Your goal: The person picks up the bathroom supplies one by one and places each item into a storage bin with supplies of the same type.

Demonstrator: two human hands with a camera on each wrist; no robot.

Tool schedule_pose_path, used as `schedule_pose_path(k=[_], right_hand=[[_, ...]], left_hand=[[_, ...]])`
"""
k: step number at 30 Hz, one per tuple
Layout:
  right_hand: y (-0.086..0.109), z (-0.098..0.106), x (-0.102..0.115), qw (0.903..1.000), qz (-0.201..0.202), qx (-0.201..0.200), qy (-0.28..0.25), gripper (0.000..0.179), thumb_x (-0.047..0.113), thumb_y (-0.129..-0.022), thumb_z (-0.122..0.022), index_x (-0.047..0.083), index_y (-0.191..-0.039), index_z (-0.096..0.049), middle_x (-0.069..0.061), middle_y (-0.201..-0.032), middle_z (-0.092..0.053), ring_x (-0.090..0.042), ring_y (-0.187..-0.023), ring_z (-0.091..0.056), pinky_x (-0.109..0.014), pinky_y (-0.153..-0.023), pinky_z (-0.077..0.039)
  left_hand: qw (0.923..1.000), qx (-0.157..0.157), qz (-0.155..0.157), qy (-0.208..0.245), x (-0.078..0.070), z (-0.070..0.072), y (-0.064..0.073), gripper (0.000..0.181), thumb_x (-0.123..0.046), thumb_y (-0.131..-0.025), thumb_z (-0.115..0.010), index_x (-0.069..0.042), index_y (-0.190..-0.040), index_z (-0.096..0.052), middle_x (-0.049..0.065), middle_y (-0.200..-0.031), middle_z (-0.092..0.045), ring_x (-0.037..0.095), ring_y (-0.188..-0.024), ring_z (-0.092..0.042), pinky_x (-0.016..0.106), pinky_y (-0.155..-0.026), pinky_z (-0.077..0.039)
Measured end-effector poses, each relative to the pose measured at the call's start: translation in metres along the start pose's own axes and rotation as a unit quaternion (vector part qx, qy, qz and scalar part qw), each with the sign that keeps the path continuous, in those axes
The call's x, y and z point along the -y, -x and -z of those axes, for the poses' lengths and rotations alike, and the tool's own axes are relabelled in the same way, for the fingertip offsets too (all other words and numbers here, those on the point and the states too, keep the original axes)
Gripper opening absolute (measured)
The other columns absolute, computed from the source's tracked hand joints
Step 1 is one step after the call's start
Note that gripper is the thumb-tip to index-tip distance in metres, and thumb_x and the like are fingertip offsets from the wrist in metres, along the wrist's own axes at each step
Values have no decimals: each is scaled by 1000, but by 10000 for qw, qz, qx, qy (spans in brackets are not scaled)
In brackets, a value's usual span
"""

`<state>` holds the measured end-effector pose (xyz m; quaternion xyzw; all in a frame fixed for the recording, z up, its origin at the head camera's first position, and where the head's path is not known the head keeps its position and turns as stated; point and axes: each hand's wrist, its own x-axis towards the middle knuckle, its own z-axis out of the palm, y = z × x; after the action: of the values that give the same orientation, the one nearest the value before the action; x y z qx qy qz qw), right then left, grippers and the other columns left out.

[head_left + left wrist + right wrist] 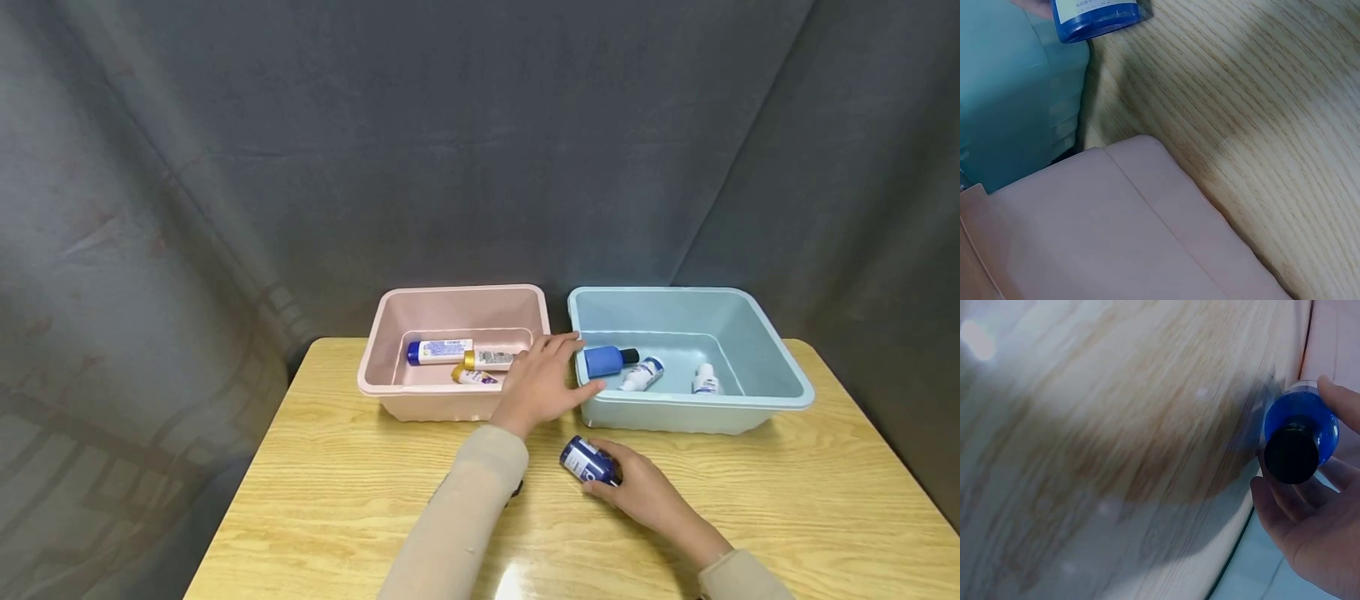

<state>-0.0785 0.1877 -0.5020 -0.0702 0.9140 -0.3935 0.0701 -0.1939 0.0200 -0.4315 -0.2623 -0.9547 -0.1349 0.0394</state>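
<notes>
My right hand holds a dark blue bottle with a white label above the table, in front of the light blue bin. In the right wrist view, thumb and fingers curl round the bottle, and its black cap faces the camera. The base of this bottle shows at the top of the left wrist view. My left hand is spread over the gap between the pink bin and the light blue bin, holding nothing visible. Whether its fingertips touch the blue rim, I cannot tell.
In the pink bin lie a blue-capped white tube, a gold-capped tube and a smaller gold-capped tube. The blue bin contains a blue bottle and two white bottles. A dark curtain hangs behind the wooden table.
</notes>
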Motion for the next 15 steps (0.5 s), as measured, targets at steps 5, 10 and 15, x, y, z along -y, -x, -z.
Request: schedule_pose_path(k=[5, 10, 15], right_hand=[[0, 0, 3, 10000, -68, -19, -30, 64, 19, -79, -84, -5, -132, -57, -22, -120, -65, -23, -94, -65, -40, -77, -56], [-1, 2, 4, 9999, -110, -33, 10, 63, 19, -79, -84, -3, -132, -58, -21, -117, -66, -24, -93, -66, -41, -76, -57], [-1, 4, 3, 9997, -175, -51, 153, 61, 20, -78, -84, 0, -131, -60, -17, -113, -68, -23, -91, -66, -40, -74, -56]], left_hand=[[10000, -14, 2, -29, 1, 0, 0, 80, -79, -89, -34, -29, -151, -40, -11, -156, -34, 13, -141, -31, 44, -106, -41], [9999, -16, -4, -122, 0, 1, -1, 79, -79, -89, -34, -29, -150, -42, -11, -156, -34, 12, -141, -31, 43, -104, -43], [9999, -11, -13, -143, -1, -1, -1, 79, -80, -89, -33, -30, -150, -41, -11, -156, -34, 14, -141, -32, 43, -104, -43]])
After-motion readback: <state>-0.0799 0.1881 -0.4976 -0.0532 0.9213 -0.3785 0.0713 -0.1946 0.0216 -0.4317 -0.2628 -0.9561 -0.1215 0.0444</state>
